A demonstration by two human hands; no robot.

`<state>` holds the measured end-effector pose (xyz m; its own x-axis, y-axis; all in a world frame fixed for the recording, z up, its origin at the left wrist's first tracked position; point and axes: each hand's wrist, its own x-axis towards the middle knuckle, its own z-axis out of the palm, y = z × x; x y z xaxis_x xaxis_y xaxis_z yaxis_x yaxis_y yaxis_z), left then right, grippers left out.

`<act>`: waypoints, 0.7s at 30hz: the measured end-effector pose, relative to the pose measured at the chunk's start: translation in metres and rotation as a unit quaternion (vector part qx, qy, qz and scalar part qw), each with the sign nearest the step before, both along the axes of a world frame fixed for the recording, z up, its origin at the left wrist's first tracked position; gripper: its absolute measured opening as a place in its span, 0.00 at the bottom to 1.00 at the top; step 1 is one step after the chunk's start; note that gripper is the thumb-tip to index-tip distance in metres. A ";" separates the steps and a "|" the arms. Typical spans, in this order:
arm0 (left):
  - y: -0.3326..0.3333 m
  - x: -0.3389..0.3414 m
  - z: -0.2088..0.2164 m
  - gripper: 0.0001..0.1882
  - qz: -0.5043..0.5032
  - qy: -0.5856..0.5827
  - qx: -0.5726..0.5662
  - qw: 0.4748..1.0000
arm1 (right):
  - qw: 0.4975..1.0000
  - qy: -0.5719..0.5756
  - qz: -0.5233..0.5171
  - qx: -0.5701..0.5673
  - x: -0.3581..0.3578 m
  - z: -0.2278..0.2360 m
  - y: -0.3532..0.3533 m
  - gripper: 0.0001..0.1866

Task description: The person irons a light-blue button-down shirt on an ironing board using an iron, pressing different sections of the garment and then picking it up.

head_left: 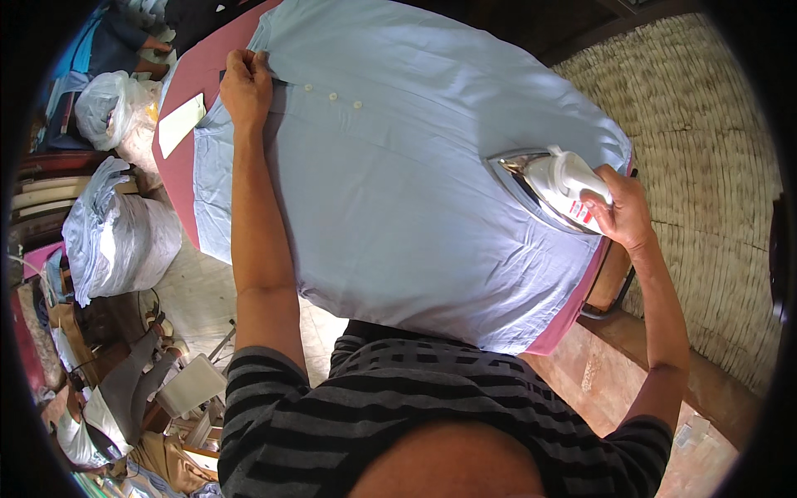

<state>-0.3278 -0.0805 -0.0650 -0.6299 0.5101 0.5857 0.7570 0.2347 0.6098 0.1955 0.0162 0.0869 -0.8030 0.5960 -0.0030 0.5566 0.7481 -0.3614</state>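
Note:
A light blue shirt with a short row of white buttons lies spread over an ironing board with a maroon cover. My left hand is closed on the shirt's cloth by the neck opening, beyond the buttons' left end. The fingertips are partly hidden. In my right hand is the handle of a white clothes iron. Its metal soleplate rests on the lower right part of the shirt, tip pointing up and left. A pale paper tag lies beside the shirt's left edge.
Stuffed plastic bags stand on the floor at the left, with mixed clutter below them. Another person's arm shows at the upper left. A woven mat covers the area at the right, past the board's metal frame.

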 end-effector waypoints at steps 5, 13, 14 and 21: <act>-0.001 -0.002 -0.003 0.08 -0.032 -0.046 0.051 0.997 | 1.000 0.007 0.014 0.002 -0.058 0.003 -0.002 0.15; -0.001 0.002 -0.002 0.07 -0.029 -0.068 0.073 0.995 | 1.000 0.002 0.012 0.016 -0.147 0.000 0.003 0.20; -0.001 0.002 -0.002 0.07 -0.025 -0.067 0.075 0.995 | 1.000 0.003 0.015 0.017 -0.156 -0.001 0.004 0.21; -0.003 0.006 0.004 0.07 -0.012 -0.087 0.057 0.995 | 0.998 0.032 0.043 0.032 -0.212 -0.008 0.009 0.23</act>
<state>-0.3218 -0.0834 -0.0611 -0.7144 0.4632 0.5244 0.6430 0.1390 0.7531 -0.0170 0.0253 0.0794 -0.8484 0.5225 0.0854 0.4669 0.8145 -0.3444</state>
